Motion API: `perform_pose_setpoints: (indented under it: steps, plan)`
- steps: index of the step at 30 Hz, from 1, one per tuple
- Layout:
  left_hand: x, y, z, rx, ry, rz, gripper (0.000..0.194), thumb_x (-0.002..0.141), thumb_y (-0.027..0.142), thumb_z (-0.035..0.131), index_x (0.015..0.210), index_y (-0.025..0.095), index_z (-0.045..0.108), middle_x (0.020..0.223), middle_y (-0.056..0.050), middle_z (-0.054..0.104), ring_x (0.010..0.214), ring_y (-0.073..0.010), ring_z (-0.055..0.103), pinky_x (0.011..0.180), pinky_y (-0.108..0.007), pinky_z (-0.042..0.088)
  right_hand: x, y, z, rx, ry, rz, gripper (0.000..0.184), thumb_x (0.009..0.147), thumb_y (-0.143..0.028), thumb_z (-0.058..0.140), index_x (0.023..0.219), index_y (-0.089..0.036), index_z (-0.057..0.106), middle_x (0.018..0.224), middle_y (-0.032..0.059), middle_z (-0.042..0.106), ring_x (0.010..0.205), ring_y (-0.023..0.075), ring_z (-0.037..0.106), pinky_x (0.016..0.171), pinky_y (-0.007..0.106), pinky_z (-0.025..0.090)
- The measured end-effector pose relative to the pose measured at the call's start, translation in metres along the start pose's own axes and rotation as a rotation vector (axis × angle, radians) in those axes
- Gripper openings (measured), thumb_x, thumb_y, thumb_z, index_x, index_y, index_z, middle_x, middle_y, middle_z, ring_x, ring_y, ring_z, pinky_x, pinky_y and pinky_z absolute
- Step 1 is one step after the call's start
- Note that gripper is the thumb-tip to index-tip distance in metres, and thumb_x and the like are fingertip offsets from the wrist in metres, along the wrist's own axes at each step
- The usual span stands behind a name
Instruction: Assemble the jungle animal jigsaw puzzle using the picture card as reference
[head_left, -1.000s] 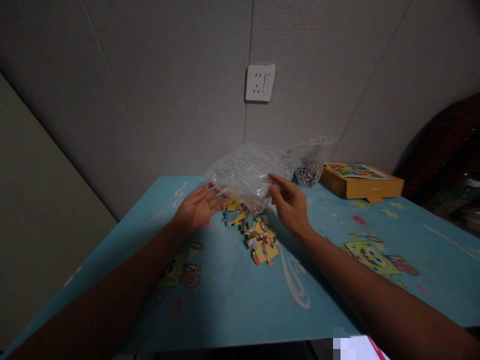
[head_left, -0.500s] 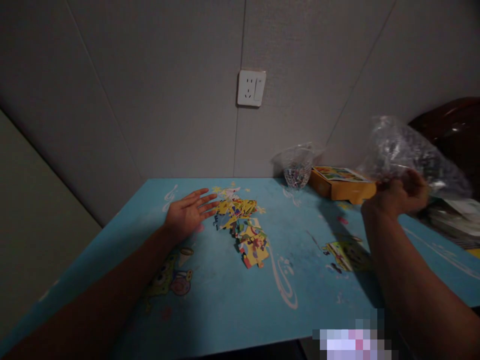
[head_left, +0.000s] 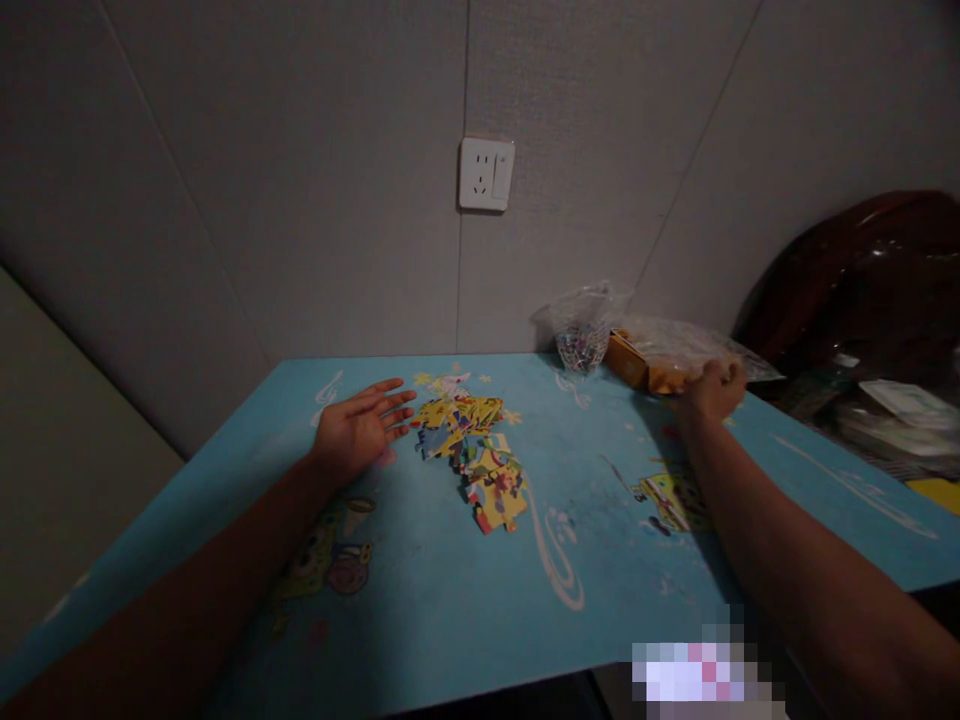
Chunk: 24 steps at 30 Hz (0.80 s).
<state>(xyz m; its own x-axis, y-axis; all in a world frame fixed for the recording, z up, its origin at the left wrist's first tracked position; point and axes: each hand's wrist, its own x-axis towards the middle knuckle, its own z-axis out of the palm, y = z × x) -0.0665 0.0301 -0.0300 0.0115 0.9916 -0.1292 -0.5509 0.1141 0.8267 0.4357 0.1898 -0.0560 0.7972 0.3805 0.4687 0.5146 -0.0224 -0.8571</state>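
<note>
The left hand (head_left: 358,432) is spread wide, palm turned up and toward the right, its fingers a little apart and nothing in its grasp. Just beside its fingertips, on the right, lie the jigsaw pieces (head_left: 491,488), loosely heaped on the blue surface (head_left: 442,610). Mostly yellow with patches of blue, red and green, they overlap in a band that starts level with the fingers and trails toward the near edge, to the right of the palm and nearer than it. Several show their knobs and notches along the outline.

The right hand (head_left: 718,390) is well apart from the left hand, far over to its right. Its fingers are partly bent, and it is at the near side of the clear plastic bag (head_left: 679,340); whether the fingers pinch the film or only touch it, I cannot tell. The bag spreads out flat beyond this hand and to its left, covering much of the orange box (head_left: 630,364), whose left end shows bare. Farther left of the right hand, just beside that box, a smaller clear bag (head_left: 581,338) stands with small dark, mixed-coloured contents at its bottom.

Beyond both hands rises the grey wall (head_left: 315,190), with a white socket (head_left: 486,175) higher than either hand and between them from side to side. To the right of the right hand are a dark brown glossy, rounded piece (head_left: 870,275) and some pale flat items (head_left: 911,403), too dim to identify.
</note>
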Motion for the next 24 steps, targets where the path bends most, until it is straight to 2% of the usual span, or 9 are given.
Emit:
perform_pose_setpoints:
  steps: [5, 6, 8, 10, 12, 14, 17, 21, 24]
  plan:
    - [0.007, -0.006, -0.004, 0.174, 0.016, 0.116, 0.035, 0.073, 0.024, 0.065, 0.105, 0.013, 0.062, 0.107, -0.013, 0.067, 0.086, -0.0226, 0.063, 0.073, -0.034, 0.051, -0.021, -0.031, -0.006, -0.065, 0.081, 0.172, 0.077, 0.078, -0.022, 0.061, 0.151, -0.017, 0.037, 0.136, 0.0267, 0.037, 0.128, 0.0383, 0.041, 0.106, 0.056, 0.025]
    - [0.007, -0.010, -0.003, 0.291, 0.033, 0.182, 0.034, 0.073, 0.027, 0.067, 0.104, 0.015, 0.063, 0.109, -0.013, 0.067, 0.089, -0.0240, 0.063, 0.076, -0.036, 0.051, -0.029, -0.040, -0.008, -0.082, 0.101, 0.145, 0.082, 0.072, -0.018, 0.065, 0.150, -0.019, 0.040, 0.138, 0.0268, 0.035, 0.130, 0.0405, 0.038, 0.106, 0.058, 0.023]
    - [0.003, -0.019, 0.003, 0.619, 0.042, 0.345, 0.035, 0.075, 0.033, 0.070, 0.107, 0.017, 0.065, 0.118, -0.013, 0.066, 0.104, -0.0289, 0.061, 0.088, -0.042, 0.051, -0.053, -0.060, -0.013, -0.081, 0.056, -0.125, 0.068, 0.068, -0.015, 0.067, 0.136, -0.017, 0.058, 0.136, 0.0248, 0.040, 0.129, 0.0406, 0.038, 0.106, 0.057, 0.025]
    - [-0.006, -0.030, 0.013, 0.939, -0.075, 0.522, 0.044, 0.078, 0.038, 0.071, 0.119, 0.021, 0.064, 0.132, -0.013, 0.061, 0.124, -0.0327, 0.053, 0.106, -0.049, 0.041, -0.088, -0.080, -0.019, 0.022, -0.149, -0.472, 0.041, 0.076, -0.021, 0.059, 0.116, -0.015, 0.070, 0.120, 0.0194, 0.054, 0.121, 0.0358, 0.047, 0.105, 0.056, 0.031]
    - [-0.017, -0.043, 0.024, 1.182, -0.294, 0.639, 0.062, 0.081, 0.045, 0.069, 0.137, 0.022, 0.054, 0.148, -0.013, 0.050, 0.140, -0.0331, 0.039, 0.119, -0.051, 0.026, -0.133, -0.097, -0.025, 0.136, -0.486, -0.733, 0.032, 0.086, -0.031, 0.053, 0.108, -0.018, 0.072, 0.115, 0.0150, 0.062, 0.117, 0.0319, 0.053, 0.105, 0.055, 0.036]
    - [-0.026, -0.054, 0.033, 1.381, -0.386, 0.610, 0.077, 0.083, 0.055, 0.066, 0.147, 0.019, 0.043, 0.159, -0.017, 0.035, 0.149, -0.0349, 0.025, 0.122, -0.053, 0.020, -0.181, -0.111, -0.027, 0.141, -0.808, -0.850, 0.041, 0.093, -0.043, 0.050, 0.120, -0.020, 0.069, 0.133, 0.0153, 0.058, 0.125, 0.0315, 0.050, 0.109, 0.054, 0.036]
    - [-0.028, -0.066, 0.041, 1.577, -0.340, 0.540, 0.091, 0.082, 0.063, 0.062, 0.153, 0.015, 0.031, 0.163, -0.019, 0.024, 0.152, -0.0370, 0.017, 0.122, -0.057, 0.016, -0.235, -0.125, -0.022, 0.056, -1.170, -0.946, 0.050, 0.100, -0.046, 0.036, 0.138, -0.021, 0.057, 0.143, 0.0128, 0.055, 0.138, 0.0288, 0.042, 0.116, 0.053, 0.028]
    - [-0.021, -0.069, 0.046, 1.670, -0.169, 0.533, 0.093, 0.084, 0.061, 0.058, 0.154, 0.006, 0.027, 0.162, -0.024, 0.022, 0.151, -0.0368, 0.018, 0.123, -0.055, 0.013, -0.255, -0.138, -0.010, -0.120, -1.282, -0.950, 0.051, 0.103, -0.040, 0.033, 0.146, -0.019, 0.048, 0.142, 0.0126, 0.057, 0.133, 0.0250, 0.047, 0.115, 0.048, 0.030]
    - [-0.020, -0.062, 0.044, 1.691, -0.210, 0.498, 0.089, 0.087, 0.060, 0.055, 0.153, 0.005, 0.030, 0.163, -0.024, 0.022, 0.152, -0.0364, 0.015, 0.123, -0.054, 0.012, -0.252, -0.143, -0.009, -0.120, -1.254, -0.899, 0.048, 0.102, -0.040, 0.037, 0.142, -0.018, 0.055, 0.136, 0.0125, 0.062, 0.127, 0.0247, 0.052, 0.110, 0.043, 0.035]
